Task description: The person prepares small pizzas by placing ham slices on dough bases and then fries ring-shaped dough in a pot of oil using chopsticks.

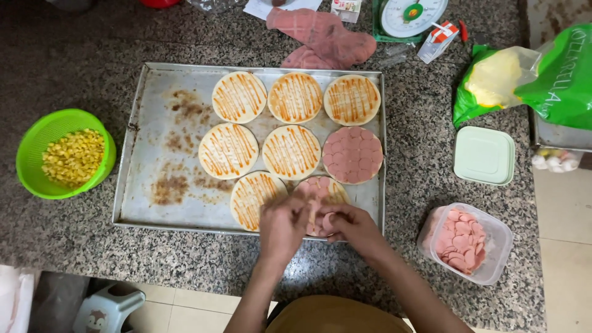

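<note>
Left hand (282,227) and right hand (348,223) together, fingers pinched on pink sausage slices (316,213), over the half-covered pizza base (320,196) at the baking tray's (148,132) near right corner, likely for tight overlapping rows. At the counter's right edge, open plastic tub (493,259) of sausage slices, close for refills; near the left edge, green colander (37,145) holding corn kernels (74,157).

Granite counter (74,246) under baking tray (154,123), colander (37,142).

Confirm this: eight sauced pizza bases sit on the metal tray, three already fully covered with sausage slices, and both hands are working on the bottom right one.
Not quite. The head view shows only one base fully covered with sausage slices; the one under the left hand and right hand is only partly covered. The rest stands: eight bases on the metal tray.
</note>
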